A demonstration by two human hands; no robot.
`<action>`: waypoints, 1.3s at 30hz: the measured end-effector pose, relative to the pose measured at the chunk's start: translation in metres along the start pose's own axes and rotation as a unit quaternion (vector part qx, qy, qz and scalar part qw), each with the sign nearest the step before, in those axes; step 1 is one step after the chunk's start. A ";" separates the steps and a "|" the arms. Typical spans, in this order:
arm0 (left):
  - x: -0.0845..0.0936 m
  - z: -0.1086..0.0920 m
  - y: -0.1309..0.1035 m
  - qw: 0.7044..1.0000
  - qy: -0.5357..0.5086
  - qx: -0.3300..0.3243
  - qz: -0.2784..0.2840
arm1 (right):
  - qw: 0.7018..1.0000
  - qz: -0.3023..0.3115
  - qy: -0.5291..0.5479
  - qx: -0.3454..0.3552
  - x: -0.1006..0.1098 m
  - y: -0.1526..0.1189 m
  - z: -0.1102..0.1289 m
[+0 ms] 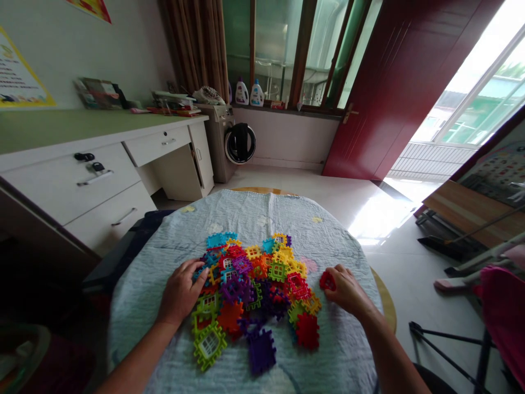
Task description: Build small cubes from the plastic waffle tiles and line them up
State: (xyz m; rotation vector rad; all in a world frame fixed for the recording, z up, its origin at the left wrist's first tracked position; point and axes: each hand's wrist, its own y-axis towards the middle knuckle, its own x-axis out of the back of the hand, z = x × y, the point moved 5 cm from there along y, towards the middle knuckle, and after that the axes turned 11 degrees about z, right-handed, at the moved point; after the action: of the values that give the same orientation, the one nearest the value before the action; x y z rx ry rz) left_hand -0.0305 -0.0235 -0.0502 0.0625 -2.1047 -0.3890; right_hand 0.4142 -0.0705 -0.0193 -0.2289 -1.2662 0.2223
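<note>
A heap of colourful plastic interlocking building tiles [258, 269] lies in the middle of a round table spread with a pale blue cloth [262, 216]. My left hand [184, 290] rests at the heap's left side, fingers apart and touching the blue tiles there. Right of the heap, my right hand [342, 287] grips a small red tile [327, 281] just above or on the cloth. Near the front edge of the heap lie a purple tile [261, 351], a lime green window tile [210, 346] and a solid red tile [307, 330].
Behind the table on the left stand a white desk with drawers [98, 175] and a washing machine [217, 142] with its round door open. Detergent bottles [256, 94] stand on the windowsill. A dark red door [394, 82] is at the right, with a black tripod leg [447, 342] below.
</note>
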 end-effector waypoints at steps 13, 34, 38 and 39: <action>-0.001 0.002 -0.001 1.000 0.005 -0.005 -0.004 | 1.000 -0.007 0.016 -0.007 -0.008 0.009 -0.011; 0.000 0.003 -0.004 1.000 0.021 0.009 -0.003 | 0.996 0.043 -0.071 0.020 0.059 0.154 -0.025; 0.000 0.003 -0.005 1.000 0.023 0.012 -0.002 | 0.996 0.054 -0.070 0.029 0.058 0.158 -0.025; 0.000 0.003 -0.005 1.000 0.023 0.012 -0.002 | 0.996 0.052 -0.071 0.032 0.059 0.159 -0.025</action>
State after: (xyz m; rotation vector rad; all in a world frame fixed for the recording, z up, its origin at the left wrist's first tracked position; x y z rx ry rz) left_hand -0.0337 -0.0272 -0.0532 0.0890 -2.0644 -0.3618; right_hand 0.4483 0.0977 -0.0188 -0.2267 -1.3867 0.3742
